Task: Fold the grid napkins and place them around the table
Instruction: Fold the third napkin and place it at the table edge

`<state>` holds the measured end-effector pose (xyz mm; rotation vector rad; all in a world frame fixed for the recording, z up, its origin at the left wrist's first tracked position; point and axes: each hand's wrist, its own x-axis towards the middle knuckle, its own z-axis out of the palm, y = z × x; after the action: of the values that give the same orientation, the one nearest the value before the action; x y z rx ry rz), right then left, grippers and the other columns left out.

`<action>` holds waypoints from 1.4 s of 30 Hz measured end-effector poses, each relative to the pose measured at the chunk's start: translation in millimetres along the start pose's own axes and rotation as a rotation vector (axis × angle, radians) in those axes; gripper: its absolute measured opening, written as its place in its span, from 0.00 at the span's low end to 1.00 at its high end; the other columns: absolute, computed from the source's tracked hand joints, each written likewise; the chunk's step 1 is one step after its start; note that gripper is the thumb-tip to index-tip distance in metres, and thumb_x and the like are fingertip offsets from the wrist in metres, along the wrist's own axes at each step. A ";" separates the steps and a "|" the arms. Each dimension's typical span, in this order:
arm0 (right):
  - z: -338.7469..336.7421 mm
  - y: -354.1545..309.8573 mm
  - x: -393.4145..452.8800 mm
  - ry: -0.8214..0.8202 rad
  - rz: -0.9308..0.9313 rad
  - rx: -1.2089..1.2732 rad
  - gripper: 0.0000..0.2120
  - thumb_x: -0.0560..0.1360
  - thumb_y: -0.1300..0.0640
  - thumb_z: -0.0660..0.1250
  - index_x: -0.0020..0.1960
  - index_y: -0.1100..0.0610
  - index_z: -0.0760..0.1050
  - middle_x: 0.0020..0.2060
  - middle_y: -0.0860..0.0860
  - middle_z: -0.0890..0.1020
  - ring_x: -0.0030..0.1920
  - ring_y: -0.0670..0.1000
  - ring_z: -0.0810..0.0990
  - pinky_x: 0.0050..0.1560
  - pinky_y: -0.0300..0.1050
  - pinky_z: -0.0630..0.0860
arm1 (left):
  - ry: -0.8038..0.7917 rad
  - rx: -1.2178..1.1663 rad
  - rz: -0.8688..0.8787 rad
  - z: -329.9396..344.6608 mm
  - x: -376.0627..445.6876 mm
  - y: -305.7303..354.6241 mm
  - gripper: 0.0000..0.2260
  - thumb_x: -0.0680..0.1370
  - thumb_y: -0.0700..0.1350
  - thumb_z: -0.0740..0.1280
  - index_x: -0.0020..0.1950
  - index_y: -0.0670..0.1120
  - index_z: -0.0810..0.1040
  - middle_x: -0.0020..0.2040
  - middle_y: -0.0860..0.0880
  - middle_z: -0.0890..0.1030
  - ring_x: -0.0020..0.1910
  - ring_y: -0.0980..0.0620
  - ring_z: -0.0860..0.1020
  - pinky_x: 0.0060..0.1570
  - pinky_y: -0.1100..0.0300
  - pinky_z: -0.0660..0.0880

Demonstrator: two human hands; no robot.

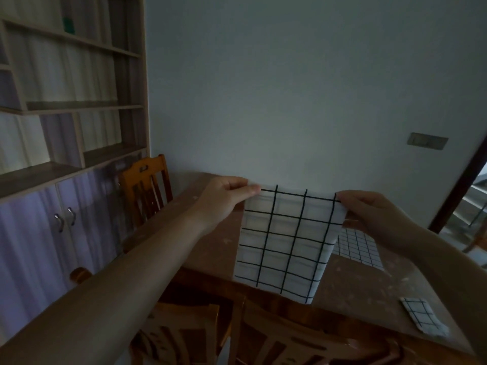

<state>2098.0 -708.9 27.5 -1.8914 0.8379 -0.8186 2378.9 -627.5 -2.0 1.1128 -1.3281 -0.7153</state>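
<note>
You hold a grid napkin up in the air at the centre of the frame, hanging doubled over above the near edge of the worktop. Your left hand has its grip closed on the napkin's upper left corner, thumb and fingers pinching the cloth. Your right hand pinches the upper right corner in the same way, so the top edge stretches between the two hands and the rest hangs down freely.

Behind the held cloth, to the right of centre, a second grid napkin lies flat and unfolded on the worktop. At the lower right of the frame a folded napkin rests near the worktop's near edge, well apart from the others.

One wooden chair stands at the worktop's left side, and two chair backs show along the bottom. A shelf unit fills the upper left.
</note>
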 end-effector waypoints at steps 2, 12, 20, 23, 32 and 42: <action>-1.2 -4.0 -1.8 -0.014 -0.015 -0.013 0.15 0.81 0.56 0.57 0.53 0.58 0.82 0.49 0.56 0.86 0.52 0.55 0.84 0.53 0.44 0.81 | -0.078 0.050 -0.019 -5.2 2.0 6.9 0.06 0.77 0.46 0.70 0.50 0.47 0.85 0.49 0.51 0.85 0.54 0.58 0.81 0.60 0.60 0.71; -1.1 -31.0 -6.4 -0.066 -0.074 -0.089 0.15 0.82 0.57 0.56 0.54 0.60 0.81 0.49 0.56 0.86 0.51 0.55 0.84 0.55 0.46 0.80 | -0.387 0.597 0.063 19.1 26.7 71.0 0.08 0.75 0.55 0.72 0.49 0.53 0.86 0.44 0.60 0.85 0.43 0.67 0.81 0.46 0.72 0.72; -2.9 -32.5 -13.0 -0.015 -0.152 -0.075 0.11 0.78 0.62 0.62 0.48 0.66 0.82 0.43 0.60 0.86 0.44 0.55 0.85 0.49 0.45 0.82 | -0.475 0.683 0.065 24.5 31.0 80.5 0.07 0.75 0.53 0.72 0.49 0.52 0.85 0.44 0.55 0.85 0.44 0.58 0.81 0.50 0.58 0.76; 1.7 -35.5 -9.8 -0.002 -0.172 -0.085 0.11 0.78 0.62 0.63 0.48 0.66 0.82 0.42 0.60 0.86 0.41 0.53 0.84 0.47 0.43 0.82 | -0.483 0.704 0.106 50.9 31.9 86.8 0.10 0.75 0.59 0.70 0.50 0.54 0.83 0.41 0.58 0.82 0.41 0.61 0.79 0.43 0.62 0.73; -3.5 -21.7 -26.1 0.031 -0.111 -0.187 0.06 0.72 0.58 0.71 0.39 0.53 0.85 0.34 0.50 0.86 0.35 0.46 0.83 0.40 0.35 0.78 | -0.223 0.613 0.311 57.2 51.2 89.1 0.04 0.76 0.48 0.72 0.43 0.49 0.84 0.39 0.59 0.82 0.37 0.66 0.79 0.43 0.71 0.73; 0.0 -0.5 -41.0 -0.180 0.028 -0.649 0.20 0.74 0.56 0.72 0.27 0.40 0.76 0.25 0.35 0.78 0.29 0.34 0.77 0.36 0.28 0.69 | -0.155 0.674 0.386 43.8 51.9 96.2 0.06 0.77 0.51 0.70 0.46 0.51 0.83 0.38 0.54 0.82 0.35 0.58 0.78 0.38 0.68 0.72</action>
<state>2075.4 -675.6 19.6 -2.4614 1.0990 -0.3629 2327.1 -650.2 101.3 1.2758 -1.9248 -0.0540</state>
